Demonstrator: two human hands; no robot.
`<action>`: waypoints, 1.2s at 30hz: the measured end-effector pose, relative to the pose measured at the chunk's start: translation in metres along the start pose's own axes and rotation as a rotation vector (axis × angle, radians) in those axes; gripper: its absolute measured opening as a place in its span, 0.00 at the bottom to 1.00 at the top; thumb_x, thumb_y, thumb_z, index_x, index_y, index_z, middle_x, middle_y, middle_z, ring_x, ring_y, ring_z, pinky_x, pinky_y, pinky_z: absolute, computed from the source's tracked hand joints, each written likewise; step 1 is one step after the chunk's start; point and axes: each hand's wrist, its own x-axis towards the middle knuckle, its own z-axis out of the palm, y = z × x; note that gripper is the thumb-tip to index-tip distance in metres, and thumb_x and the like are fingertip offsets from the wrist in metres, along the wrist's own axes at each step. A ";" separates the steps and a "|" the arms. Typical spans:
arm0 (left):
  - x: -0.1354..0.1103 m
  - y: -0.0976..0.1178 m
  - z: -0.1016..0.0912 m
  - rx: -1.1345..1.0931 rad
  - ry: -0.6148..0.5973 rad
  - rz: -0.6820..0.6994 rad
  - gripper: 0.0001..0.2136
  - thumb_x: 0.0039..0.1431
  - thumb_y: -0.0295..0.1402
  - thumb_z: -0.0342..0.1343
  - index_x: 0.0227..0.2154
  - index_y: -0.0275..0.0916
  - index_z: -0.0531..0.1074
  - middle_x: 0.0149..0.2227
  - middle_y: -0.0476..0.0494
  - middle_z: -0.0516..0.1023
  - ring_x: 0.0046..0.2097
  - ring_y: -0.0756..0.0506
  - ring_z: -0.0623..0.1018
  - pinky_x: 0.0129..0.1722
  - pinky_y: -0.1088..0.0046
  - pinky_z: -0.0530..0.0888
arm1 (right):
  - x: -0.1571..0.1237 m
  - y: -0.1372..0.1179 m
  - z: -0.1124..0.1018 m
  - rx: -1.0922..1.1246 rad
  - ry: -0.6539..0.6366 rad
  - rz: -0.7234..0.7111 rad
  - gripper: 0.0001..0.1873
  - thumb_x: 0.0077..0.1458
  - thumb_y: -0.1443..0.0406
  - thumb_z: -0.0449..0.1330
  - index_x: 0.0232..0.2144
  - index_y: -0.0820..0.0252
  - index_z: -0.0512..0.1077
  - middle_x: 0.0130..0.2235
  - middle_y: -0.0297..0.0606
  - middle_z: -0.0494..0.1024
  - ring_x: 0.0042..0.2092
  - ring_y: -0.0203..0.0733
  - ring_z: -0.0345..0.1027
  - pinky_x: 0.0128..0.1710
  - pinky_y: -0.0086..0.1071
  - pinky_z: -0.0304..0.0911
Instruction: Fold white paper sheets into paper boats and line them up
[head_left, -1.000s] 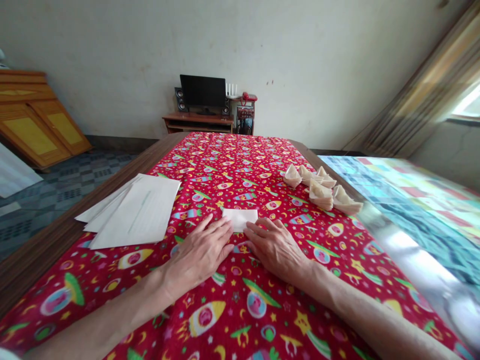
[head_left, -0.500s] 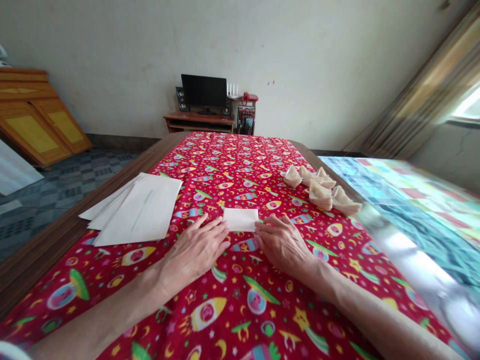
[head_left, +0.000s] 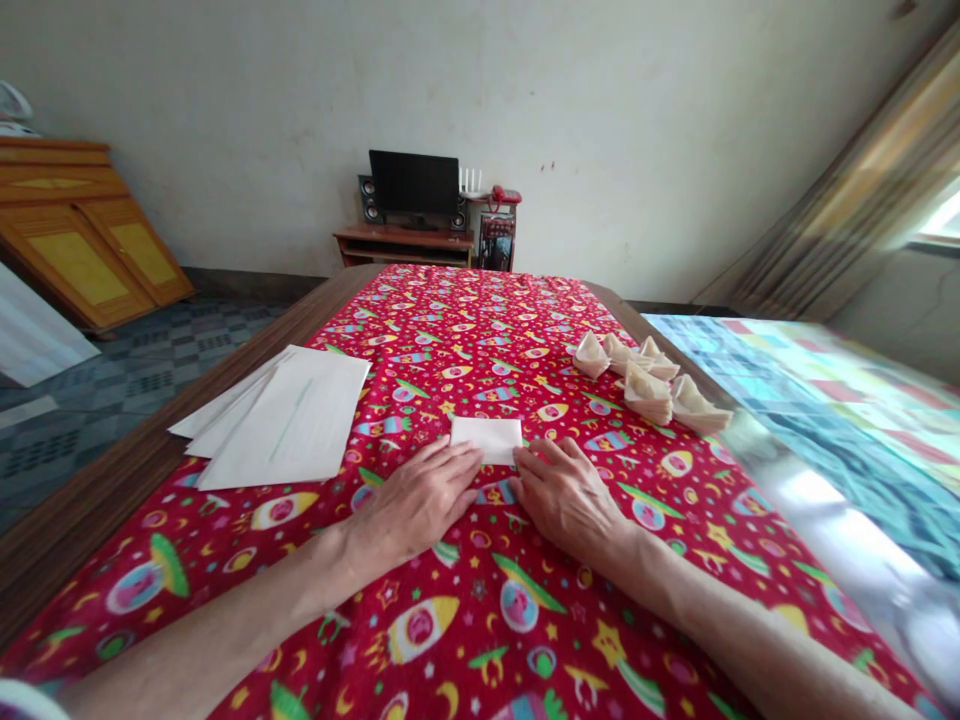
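A small white folded paper (head_left: 491,437) lies flat on the red patterned cloth in front of me. My left hand (head_left: 427,490) rests palm down with its fingers stretched out, the fingertips on the paper's lower left part. On the other side, my right hand (head_left: 566,495) lies with its fingers extended and slightly bent, touching the paper's lower right corner. Neither hand grips the sheet. To the left sits a fanned stack of white paper sheets (head_left: 300,430), the top one marked with a green line. Several folded paper boat-like shapes (head_left: 649,390) stand in nested piles to the right.
The red cloth (head_left: 480,340) covers a long brown wooden table (head_left: 90,515). Beyond its far end are a monitor (head_left: 415,185), speakers and a red telephone (head_left: 504,196). A wooden cabinet (head_left: 97,250) stands at left, and a surface with a colourful cover (head_left: 810,390) is at right.
My left hand has slid to the right, its fingertips passing from the paper's left edge onto its surface. My right hand stays at the right corner. The view has shifted slightly.
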 end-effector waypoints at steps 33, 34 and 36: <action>0.001 -0.014 -0.024 0.115 0.187 -0.146 0.09 0.62 0.27 0.45 0.30 0.35 0.70 0.34 0.42 0.73 0.39 0.44 0.73 0.43 0.65 0.72 | 0.016 0.020 0.016 0.631 0.250 0.490 0.07 0.51 0.64 0.59 0.23 0.59 0.69 0.24 0.30 0.71 0.25 0.33 0.62 0.26 0.26 0.56; 0.002 -0.014 -0.025 0.118 0.209 -0.158 0.08 0.62 0.27 0.45 0.33 0.35 0.70 0.37 0.41 0.73 0.42 0.43 0.72 0.45 0.64 0.71 | 0.017 0.023 0.013 0.611 0.306 0.473 0.07 0.52 0.65 0.59 0.23 0.59 0.68 0.25 0.31 0.72 0.26 0.34 0.63 0.27 0.26 0.56; 0.002 -0.015 -0.025 0.112 0.246 -0.170 0.08 0.61 0.27 0.46 0.41 0.34 0.68 0.44 0.38 0.71 0.47 0.42 0.70 0.50 0.62 0.69 | 0.018 0.029 0.006 0.551 0.424 0.438 0.07 0.53 0.65 0.58 0.24 0.59 0.67 0.26 0.33 0.71 0.28 0.35 0.63 0.29 0.27 0.57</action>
